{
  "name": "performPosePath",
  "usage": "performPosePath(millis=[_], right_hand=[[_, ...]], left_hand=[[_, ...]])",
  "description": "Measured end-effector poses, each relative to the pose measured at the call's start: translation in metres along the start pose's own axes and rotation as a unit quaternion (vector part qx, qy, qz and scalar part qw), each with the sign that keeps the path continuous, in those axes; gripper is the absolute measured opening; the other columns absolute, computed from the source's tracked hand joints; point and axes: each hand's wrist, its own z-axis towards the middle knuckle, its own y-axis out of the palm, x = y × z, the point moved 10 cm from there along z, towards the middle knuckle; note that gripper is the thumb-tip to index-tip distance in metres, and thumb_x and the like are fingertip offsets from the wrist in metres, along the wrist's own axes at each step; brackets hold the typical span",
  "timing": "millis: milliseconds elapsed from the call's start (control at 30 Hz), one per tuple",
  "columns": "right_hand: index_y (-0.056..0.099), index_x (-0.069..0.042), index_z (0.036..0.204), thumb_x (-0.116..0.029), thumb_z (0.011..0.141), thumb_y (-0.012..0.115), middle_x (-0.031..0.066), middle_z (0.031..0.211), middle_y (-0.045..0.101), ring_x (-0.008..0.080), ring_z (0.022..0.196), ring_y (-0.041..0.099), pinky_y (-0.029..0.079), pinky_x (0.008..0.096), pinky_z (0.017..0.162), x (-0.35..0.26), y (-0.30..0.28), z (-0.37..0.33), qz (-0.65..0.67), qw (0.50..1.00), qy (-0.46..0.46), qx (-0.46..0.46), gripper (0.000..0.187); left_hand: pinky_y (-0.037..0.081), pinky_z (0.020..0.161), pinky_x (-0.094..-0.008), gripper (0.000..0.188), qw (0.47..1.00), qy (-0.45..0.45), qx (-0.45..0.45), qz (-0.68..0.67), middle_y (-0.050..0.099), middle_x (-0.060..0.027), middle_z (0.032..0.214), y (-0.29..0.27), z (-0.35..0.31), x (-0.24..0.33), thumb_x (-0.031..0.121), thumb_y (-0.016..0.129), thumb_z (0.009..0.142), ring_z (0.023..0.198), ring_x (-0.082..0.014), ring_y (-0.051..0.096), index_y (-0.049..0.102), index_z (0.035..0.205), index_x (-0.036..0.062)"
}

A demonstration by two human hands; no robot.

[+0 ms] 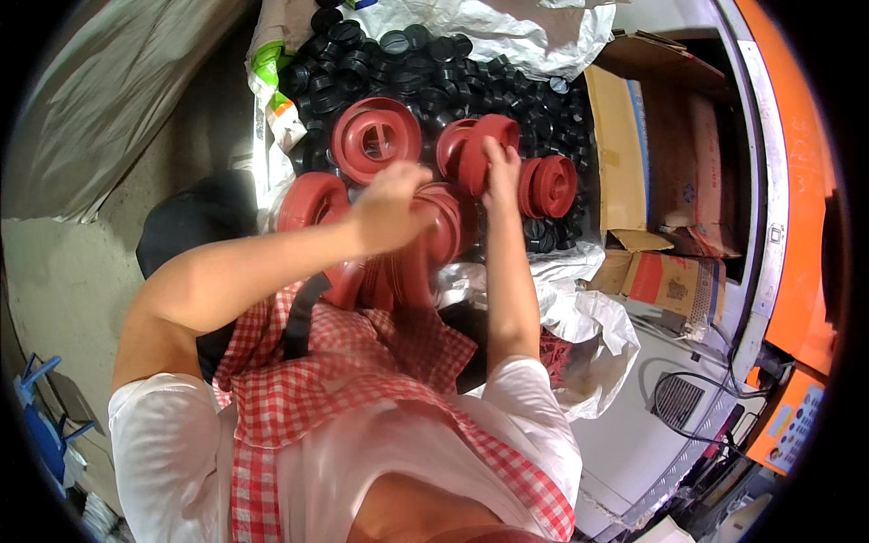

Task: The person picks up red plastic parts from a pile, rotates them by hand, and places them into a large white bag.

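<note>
Right hand (501, 176) grips a red ring (472, 168) above black caps (416, 71); left hand (394, 208) (blurred, its hold I cannot tell) is near another ring (448, 228). Other rings (348, 145) lie around: work seems unfinished, what's done doesn't show

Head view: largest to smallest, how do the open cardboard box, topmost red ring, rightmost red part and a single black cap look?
1. Open cardboard box
2. Topmost red ring
3. Rightmost red part
4. Single black cap
</note>
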Motion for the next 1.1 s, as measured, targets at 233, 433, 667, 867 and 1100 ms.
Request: performPosePath(millis=[233,433,667,867,1100], right_hand=[[0.027,-0.01,0.143,-0.055,0.078,0.062,0.013,0.147,0.028,0.033,0.134,0.029,0.029,0.0529,0.108,-0.133,0.023,-0.209,0.344,0.852,-0.052,-0.391,0.086],[0.027,-0.009,0.143,-0.062,0.074,0.063,0.0151,0.142,0.036,0.029,0.128,0.039,0.035,0.0481,0.106,-0.111,-0.004,-0.228,0.277,0.914,-0.051,-0.292,0.094],[0.038,-0.008,0.136,-0.039,0.084,0.064,0.0115,0.136,0.044,0.028,0.12,0.047,0.04,0.0456,0.101,-0.075,-0.028,-0.233,0.486,0.842,0.09,-0.216,0.066],[0.047,0.0,0.126,-0.003,0.085,0.06,0.0111,0.119,0.055,0.0186,0.106,0.055,0.048,0.0306,0.088,-0.099,-0.042,-0.248,-0.133,0.973,-0.186,-0.025,0.043],[0.054,0.004,0.117,-0.011,0.084,0.064,0.0109,0.117,0.057,0.0199,0.109,0.053,0.042,0.0323,0.093,-0.104,-0.052,-0.272,-0.207,0.914,-0.345,-0.043,0.038]], left_hand=[[0.046,0.093,-0.0317,0.05,0.696,-0.149,-0.214,-0.669,0.056,-0.01,0.122,0.02,0.016,0.051,0.031,0.061,0.089,0.112,-0.0179,0.055,0.048,0.125,-0.0011],[0.05,0.086,-0.0298,0.042,0.856,-0.123,-0.178,-0.47,0.061,-0.0077,0.111,0.032,0.01,0.034,0.024,0.063,0.089,0.096,-0.013,0.059,0.053,0.12,-0.0027],[0.048,0.089,-0.0299,0.046,0.843,-0.1,-0.217,-0.482,0.06,-0.0075,0.113,0.032,0.0,0.044,0.024,0.066,0.087,0.099,-0.0129,0.058,0.052,0.12,-0.0036],[0.049,0.086,-0.0319,0.044,0.854,-0.134,-0.165,-0.474,0.06,-0.0104,0.113,0.04,-0.008,0.034,0.022,0.065,0.087,0.1,-0.0159,0.058,0.052,0.121,-0.0028],[0.051,0.089,-0.0371,0.045,0.759,-0.256,-0.233,-0.551,0.06,-0.0104,0.116,0.057,-0.034,0.039,0.028,0.059,0.09,0.101,-0.0209,0.061,0.05,0.125,0.0016]])
